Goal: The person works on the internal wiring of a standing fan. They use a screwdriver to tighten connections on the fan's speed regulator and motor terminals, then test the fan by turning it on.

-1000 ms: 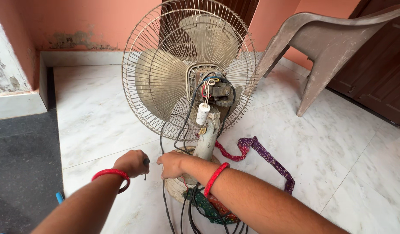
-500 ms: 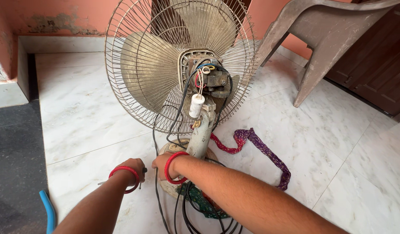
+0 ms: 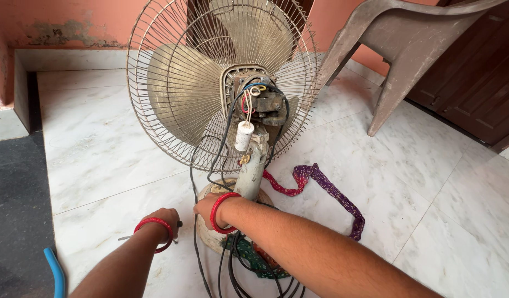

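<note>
With the motor [image 3: 260,102] already bared, my right hand [image 3: 207,205] grips the fan base [image 3: 210,237], left hand [image 3: 163,219] closed on a thin screwdriver [image 3: 127,238]; reassembly remains

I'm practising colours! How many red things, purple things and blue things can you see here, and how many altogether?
Red: 2, a bangle on the left wrist and a bangle on the right wrist.
Purple: 1, the cloth strip on the floor.
Blue: 1, the hose at the lower left.
Total: 4.
</note>
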